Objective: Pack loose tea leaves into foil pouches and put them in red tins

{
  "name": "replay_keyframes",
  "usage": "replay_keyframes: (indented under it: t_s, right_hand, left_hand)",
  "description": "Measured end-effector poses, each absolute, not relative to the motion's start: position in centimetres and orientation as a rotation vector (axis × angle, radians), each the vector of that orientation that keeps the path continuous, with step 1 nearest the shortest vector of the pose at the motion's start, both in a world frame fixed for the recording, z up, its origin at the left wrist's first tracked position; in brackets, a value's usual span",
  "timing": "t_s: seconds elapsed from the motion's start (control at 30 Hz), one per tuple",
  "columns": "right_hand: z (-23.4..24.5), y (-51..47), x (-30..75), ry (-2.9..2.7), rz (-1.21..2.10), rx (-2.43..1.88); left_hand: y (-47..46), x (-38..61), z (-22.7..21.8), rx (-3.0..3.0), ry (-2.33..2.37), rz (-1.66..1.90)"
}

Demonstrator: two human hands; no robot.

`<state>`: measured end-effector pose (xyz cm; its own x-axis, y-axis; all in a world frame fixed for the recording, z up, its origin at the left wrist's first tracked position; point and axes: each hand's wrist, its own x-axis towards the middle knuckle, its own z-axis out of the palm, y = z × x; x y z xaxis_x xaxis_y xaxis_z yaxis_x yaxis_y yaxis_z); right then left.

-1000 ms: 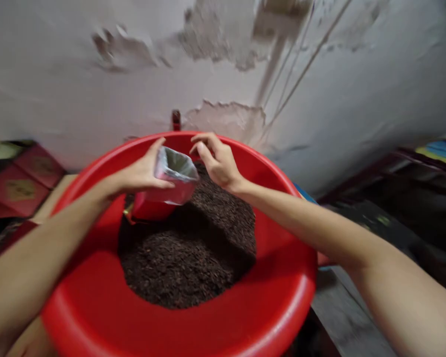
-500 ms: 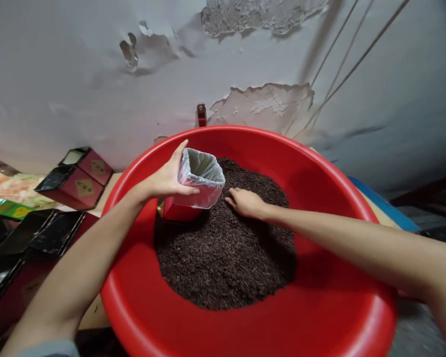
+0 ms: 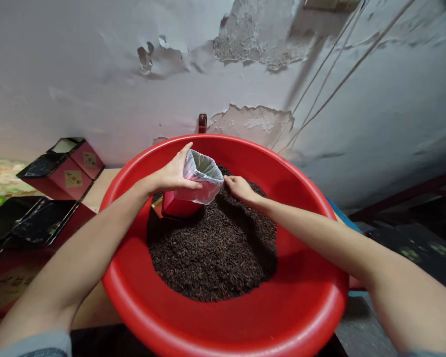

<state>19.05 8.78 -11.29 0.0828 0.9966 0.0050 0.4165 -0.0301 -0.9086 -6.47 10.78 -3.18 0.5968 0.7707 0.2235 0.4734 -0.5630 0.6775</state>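
Observation:
My left hand (image 3: 176, 174) grips a red tin (image 3: 182, 206) with a clear plastic liner bag (image 3: 204, 186) folded over its mouth. The tin leans with its opening up and to the right, resting low against the dark dried loose tea leaves (image 3: 215, 253). Its inside looks greyish, and its bottom is hidden. My right hand (image 3: 241, 188) is at the right edge of the bag's mouth, just above the leaves. Its fingers are curled together; what they hold, if anything, is hidden. Both hands are inside a big red plastic basin (image 3: 312, 307) that holds the leaves.
Red and black tins with yellow labels (image 3: 63, 176) stand to the left, several of them open-topped. Behind the basin is a wall (image 3: 96, 74) with peeling plaster. Cords (image 3: 342, 79) hang at the upper right. A dark, patterned object (image 3: 412, 248) lies at the right.
My right hand has come up from the leaves to the bag's mouth. The left hand still holds the tin at about the same tilt. The view has shifted.

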Motion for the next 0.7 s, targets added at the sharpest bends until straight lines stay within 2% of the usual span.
replay_keyframes:
  t_s: [0.13,0.3,0.7]
  right_hand:
    - [-5.8,10.0,18.4,-0.901,1.154,-1.215]
    - [-1.0,11.4,15.7,-0.835,1.204,-0.904]
    - [-0.3,11.2,10.7,-0.703,1.353,-0.734]
  left_hand:
    - [11.0,-6.4,-3.5,2.275,1.008,0.660]
    - [11.4,-6.3,-3.9,2.307,0.953,0.700]
    - [10.9,-6.3,-3.4,2.224,0.983,0.685]
